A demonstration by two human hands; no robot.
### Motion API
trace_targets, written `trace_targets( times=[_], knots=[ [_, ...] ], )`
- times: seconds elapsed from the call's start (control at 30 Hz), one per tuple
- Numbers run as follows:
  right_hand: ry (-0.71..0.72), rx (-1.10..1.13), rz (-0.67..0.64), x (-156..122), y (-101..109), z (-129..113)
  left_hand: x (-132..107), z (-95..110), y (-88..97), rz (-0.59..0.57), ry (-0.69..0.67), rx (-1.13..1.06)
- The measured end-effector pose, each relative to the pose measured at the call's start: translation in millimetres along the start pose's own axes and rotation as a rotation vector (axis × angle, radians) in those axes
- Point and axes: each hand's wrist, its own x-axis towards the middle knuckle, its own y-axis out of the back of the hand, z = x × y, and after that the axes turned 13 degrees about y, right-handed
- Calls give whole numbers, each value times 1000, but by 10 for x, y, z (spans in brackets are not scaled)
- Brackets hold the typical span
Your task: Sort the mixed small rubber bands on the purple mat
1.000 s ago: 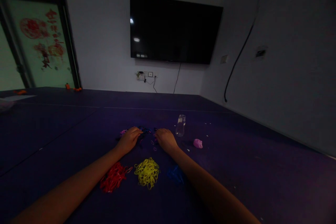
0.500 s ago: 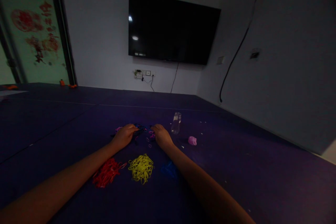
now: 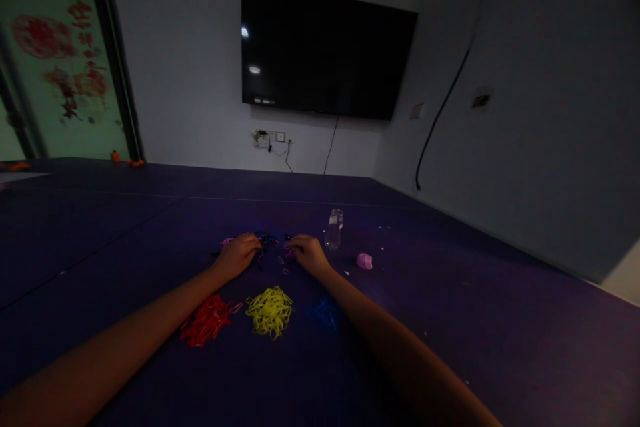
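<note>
While L hand (image 3: 238, 255) and R hand (image 3: 310, 255) were at the loose dark/pink bands (image 3: 269, 239), one per side, fingers looked bent in; can't tell if either gripped any. Yellow pile (image 3: 270, 311) sat btwn red pile (image 3: 207, 320) & blue pile (image 3: 323, 313), nearer the person. Clear bottle (image 3: 334, 229) was just past R hand, pink lump (image 3: 365, 261) to its right.

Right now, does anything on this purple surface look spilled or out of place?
Small white specks lie scattered near the clear bottle and pink object, like stray litter. A few pink bands lie strewn loosely, unlike the heaped yellow bands.
</note>
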Motion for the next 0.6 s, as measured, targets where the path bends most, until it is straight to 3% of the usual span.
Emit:
trace_targets(
  times=[0.33, 0.6],
  knots=[
    [-35, -25, 6, -31, -36, 19, -17, 73, 60, -46, 11, 45],
    [-212, -96, 42, -38, 15, 47, 19, -61, 60, 134, 305, -74]
  ],
)
